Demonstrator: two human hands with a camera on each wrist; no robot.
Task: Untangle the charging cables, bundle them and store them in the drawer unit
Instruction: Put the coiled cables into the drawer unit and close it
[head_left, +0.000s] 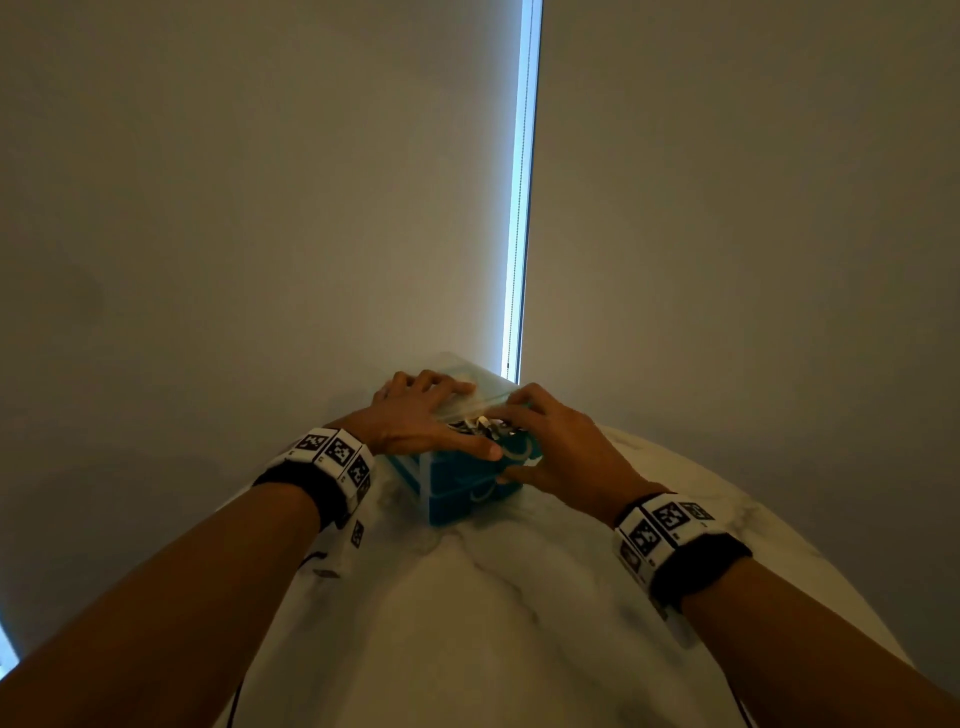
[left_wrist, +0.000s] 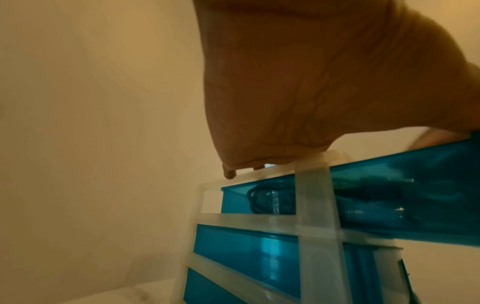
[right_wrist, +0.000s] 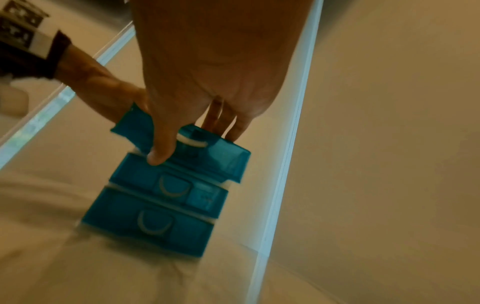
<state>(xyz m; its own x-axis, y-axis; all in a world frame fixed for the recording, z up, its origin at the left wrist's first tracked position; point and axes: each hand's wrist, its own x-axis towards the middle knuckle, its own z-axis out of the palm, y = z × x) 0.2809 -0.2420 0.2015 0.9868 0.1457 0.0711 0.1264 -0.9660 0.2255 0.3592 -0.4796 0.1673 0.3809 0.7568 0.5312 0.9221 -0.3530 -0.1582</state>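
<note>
With the left hand (head_left: 415, 415) lying flat atop the drawer unit (left_wrist: 311, 228), its cable-filled top drawer (right_wrist: 221, 152) is being grasped by the right hand (head_left: 561, 447), probably for closing; a straight push is needed.

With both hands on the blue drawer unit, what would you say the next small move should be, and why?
Probably push the top drawer shut with the right hand. It sticks out from the drawer unit, cables already lie inside it, and the right thumb sits on its front. The left hand rests on the unit's top, likely steadying it on the table.
</note>
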